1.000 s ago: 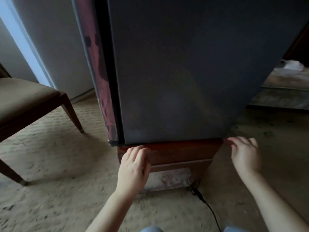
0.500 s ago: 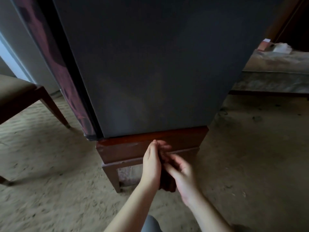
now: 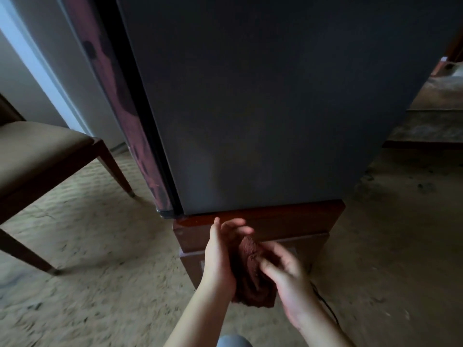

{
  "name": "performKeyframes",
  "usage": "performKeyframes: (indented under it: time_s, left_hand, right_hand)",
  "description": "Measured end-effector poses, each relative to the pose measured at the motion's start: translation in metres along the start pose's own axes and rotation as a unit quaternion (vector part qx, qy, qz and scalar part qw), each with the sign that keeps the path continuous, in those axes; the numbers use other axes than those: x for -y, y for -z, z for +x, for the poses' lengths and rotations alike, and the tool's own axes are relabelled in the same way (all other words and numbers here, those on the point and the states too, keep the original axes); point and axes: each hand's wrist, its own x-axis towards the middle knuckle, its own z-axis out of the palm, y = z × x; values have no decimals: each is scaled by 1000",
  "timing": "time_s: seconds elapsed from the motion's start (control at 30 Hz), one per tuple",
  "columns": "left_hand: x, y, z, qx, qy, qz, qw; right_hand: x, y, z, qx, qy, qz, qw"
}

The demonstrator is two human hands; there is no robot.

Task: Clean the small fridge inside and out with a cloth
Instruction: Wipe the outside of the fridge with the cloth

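The small fridge fills the upper view, its dark grey side facing me and its closed door's reddish edge at the left. It stands on a low red-brown wooden stand. In front of the stand I hold a bunched brown cloth between both hands. My left hand has its palm against the cloth with fingers stretched upward. My right hand, blurred, pinches the cloth from the right. Neither hand touches the fridge.
A wooden chair with a padded seat stands at the left on the beige carpet. A black cable trails on the floor under my right forearm. A low raised step lies behind the fridge at the right.
My hands left the stand's corners and came together in front of it. The brown cloth now shows between them, and the view has shifted back to the left.
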Motion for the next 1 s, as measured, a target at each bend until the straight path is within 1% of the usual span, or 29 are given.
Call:
performKeyframes:
  time_s: [0.07, 0.2, 0.27, 0.37, 0.43, 0.5, 0.57, 0.6, 0.67, 0.73, 0.8, 0.83, 0.9, 0.93, 1.0]
  left_hand:
    - [-2, 0, 0, -2, 11, 16, 1000]
    - [7, 6, 0, -16, -9, 127, 992]
    - [11, 16, -2, -15, 19, 166, 986]
    - [17, 32, -5, 17, 87, 203, 975]
    - [17, 39, -5, 37, 83, 247, 965]
    - [15, 43, -8, 58, 53, 303, 950]
    - [12, 48, -10, 70, 17, 354, 933]
    - [10, 51, -10, 64, -2, 377, 924]
    - [7, 58, -8, 49, -57, 425, 902]
    - [1, 62, -5, 22, -133, 490, 861]
    - [-8, 62, -8, -6, -188, 542, 819]
    - [-12, 61, -9, -11, -210, 566, 797]
    - [-21, 59, -13, -2, -252, 607, 753]
    - [-22, 58, -13, 6, -267, 619, 739]
    - [-24, 57, -14, 15, -275, 622, 733]
  right_hand:
    - [-10, -7, 4, -20, -8, -32, 999]
    - [-20, -16, 5, -33, -46, -30, 998]
    - [-22, -16, 6, -39, -55, -8, 998]
    - [-24, -13, 10, -64, -70, 24, 995]
    - [-25, -10, 13, -84, -86, 54, 991]
    - [-26, -5, 17, -97, -102, 81, 987]
    - [-28, 0, 21, -94, -109, 68, 987]
    - [-31, 2, 23, -90, -107, 36, 989]
    - [-38, 7, 26, -91, -89, -74, 989]
    - [-40, 9, 25, -82, -62, -157, 982]
    - [-36, 7, 21, -67, -30, -203, 976]
    - [-32, 5, 19, -60, -16, -213, 975]
    - [-25, 0, 13, -39, -3, -188, 981]
    - [-24, -1, 12, -27, -2, -185, 982]
    - [-25, -3, 9, -4, 5, -222, 975]
